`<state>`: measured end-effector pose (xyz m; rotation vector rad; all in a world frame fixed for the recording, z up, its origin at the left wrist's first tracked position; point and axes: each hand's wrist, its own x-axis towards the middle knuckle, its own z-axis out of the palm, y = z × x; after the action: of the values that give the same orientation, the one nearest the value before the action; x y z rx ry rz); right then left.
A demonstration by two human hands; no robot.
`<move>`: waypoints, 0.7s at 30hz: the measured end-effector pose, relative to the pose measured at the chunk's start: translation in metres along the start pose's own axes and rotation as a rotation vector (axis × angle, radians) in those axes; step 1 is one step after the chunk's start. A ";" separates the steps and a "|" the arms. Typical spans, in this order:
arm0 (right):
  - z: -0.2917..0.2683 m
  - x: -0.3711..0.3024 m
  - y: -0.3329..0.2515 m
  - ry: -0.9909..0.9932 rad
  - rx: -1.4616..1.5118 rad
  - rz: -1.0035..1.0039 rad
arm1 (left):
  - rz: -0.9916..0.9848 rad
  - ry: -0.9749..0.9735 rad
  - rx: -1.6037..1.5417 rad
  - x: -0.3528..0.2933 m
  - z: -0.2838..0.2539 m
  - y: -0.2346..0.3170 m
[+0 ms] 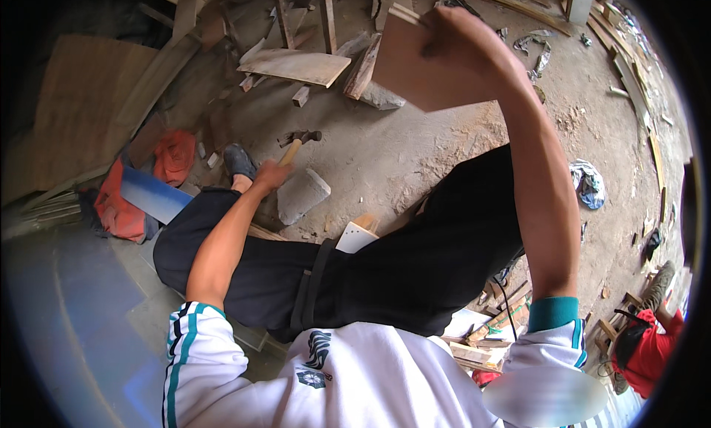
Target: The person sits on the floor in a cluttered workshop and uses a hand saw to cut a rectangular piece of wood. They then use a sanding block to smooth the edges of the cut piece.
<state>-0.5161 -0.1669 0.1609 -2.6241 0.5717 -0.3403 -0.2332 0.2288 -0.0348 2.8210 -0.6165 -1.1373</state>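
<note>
Dusty floor [385, 150] is stretching between the person's legs, scrap wood [296, 66] lying on its far side. Left of centre, the left hand [272, 177] is wrapping closed around the handle of a hammer [291, 154], near a stone [304, 197]. At far right, the right hand [459, 39] is clasping a board [429, 83], its fingers partly hidden.

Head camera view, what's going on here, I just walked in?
A person wearing black trousers has a claw hammer in the left hand, gripped by its wooden handle. The right hand holds a brown board out in front. A grey stone block lies on the floor near the left hand, with wood scraps around. Another person in red is at the right edge.
</note>
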 end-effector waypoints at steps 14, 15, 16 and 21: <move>-0.002 -0.060 0.043 -0.239 -0.098 0.365 | 0.424 0.190 0.610 0.055 0.017 0.041; -0.004 -0.058 0.046 -0.235 -0.106 0.382 | 0.431 0.220 0.592 0.057 0.021 0.040; -0.008 -0.061 0.047 -0.202 -0.155 0.367 | 0.391 0.202 0.565 0.058 0.024 0.050; -0.003 -0.054 0.057 -0.151 -0.240 0.348 | 0.201 0.144 0.286 0.065 0.019 0.075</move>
<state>-0.5844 -0.1907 0.1292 -2.6733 1.0515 0.0372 -0.2295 0.1372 -0.0777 2.9456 -1.0999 -0.8639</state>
